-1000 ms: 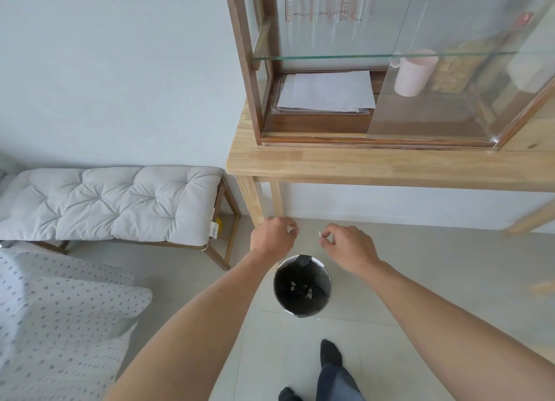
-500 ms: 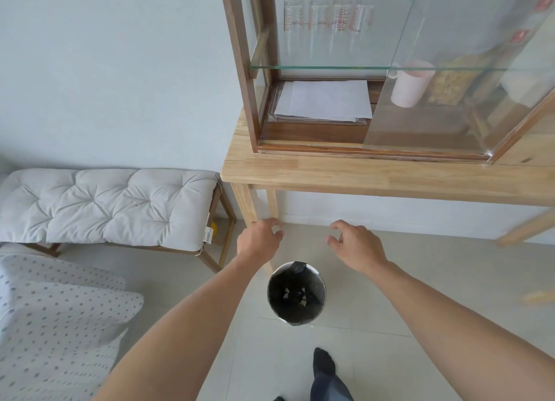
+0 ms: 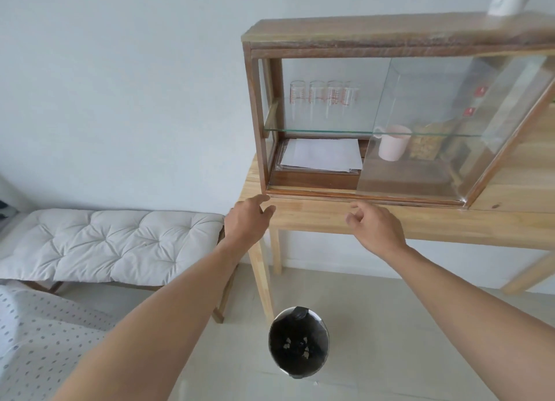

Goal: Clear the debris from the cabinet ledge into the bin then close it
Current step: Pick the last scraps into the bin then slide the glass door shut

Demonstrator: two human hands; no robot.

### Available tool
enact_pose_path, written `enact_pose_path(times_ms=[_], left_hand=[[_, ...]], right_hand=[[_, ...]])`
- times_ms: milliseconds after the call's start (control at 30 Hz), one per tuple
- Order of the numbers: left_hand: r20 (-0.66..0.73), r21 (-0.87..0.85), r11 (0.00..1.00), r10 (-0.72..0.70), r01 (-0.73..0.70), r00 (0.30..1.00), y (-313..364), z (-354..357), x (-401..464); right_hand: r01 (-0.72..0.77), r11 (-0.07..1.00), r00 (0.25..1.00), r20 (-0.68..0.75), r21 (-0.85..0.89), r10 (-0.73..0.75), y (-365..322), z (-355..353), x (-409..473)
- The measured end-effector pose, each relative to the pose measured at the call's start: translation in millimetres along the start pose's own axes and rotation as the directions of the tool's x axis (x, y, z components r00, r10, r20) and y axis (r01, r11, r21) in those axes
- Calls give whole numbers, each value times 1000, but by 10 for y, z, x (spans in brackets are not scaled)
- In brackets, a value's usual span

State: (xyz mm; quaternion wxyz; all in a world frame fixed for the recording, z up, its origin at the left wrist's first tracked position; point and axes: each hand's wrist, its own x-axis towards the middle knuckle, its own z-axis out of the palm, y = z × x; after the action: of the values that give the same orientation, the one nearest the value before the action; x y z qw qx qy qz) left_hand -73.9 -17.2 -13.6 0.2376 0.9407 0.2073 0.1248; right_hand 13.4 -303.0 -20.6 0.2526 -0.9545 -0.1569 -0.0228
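Observation:
The wooden glass-fronted cabinet [image 3: 259,121] stands on a light wood table [image 3: 450,223]. Its sliding glass door [image 3: 420,124] covers the right part, leaving the left part open. The cabinet's bottom ledge [image 3: 312,192] shows no debris that I can make out. My left hand [image 3: 244,220] is raised just below the ledge's left corner, fingers apart and empty. My right hand [image 3: 375,226] hovers in front of the table edge, fingers loosely spread, also empty. The round bin [image 3: 298,342] with a black liner stands open on the floor below, with small pale scraps inside.
Inside the cabinet lie white papers [image 3: 322,158], a pink mug [image 3: 392,142] and several glass beakers [image 3: 324,95]. A cushioned bench [image 3: 111,244] stands at the left, a dotted fabric [image 3: 39,337] at the lower left. A table leg [image 3: 264,280] is beside the bin.
Both hands rose from above the bin to the cabinet ledge height. The small scraps pinched in the fingers a second ago are gone and the fingers have spread. My view tilted upward.

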Motion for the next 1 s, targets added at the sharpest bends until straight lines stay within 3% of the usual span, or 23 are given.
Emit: enact_pose_path(times_ms=[267,400,500,600,767,1000], left_hand=[[-112,-64,998,14,-22,994,191,-205,318],[-105,-111,994,-28,17,994,253,-105,404],[-98,-139,990,-12,-2,995,265,-13,480],[-96,-111,993,37,-48,995,291,88,534],[-121,-127,990,44,-59,992,298,245,569],[-133,-167,984,34,-57,990,273,304,597]], right_hand=[[206,978,954,-212,-44,-211,6,-504,528],[347,902,841,-341,-259,-421,175,-608,671],[352,788,788,-294,-504,-541,302,-713,772],[280,710,797,-256,-646,-547,430,-810,914],[251,617,772,-230,-746,-592,611,-826,1124],[278,584,717,-240,-763,-654,629,-719,1283]])
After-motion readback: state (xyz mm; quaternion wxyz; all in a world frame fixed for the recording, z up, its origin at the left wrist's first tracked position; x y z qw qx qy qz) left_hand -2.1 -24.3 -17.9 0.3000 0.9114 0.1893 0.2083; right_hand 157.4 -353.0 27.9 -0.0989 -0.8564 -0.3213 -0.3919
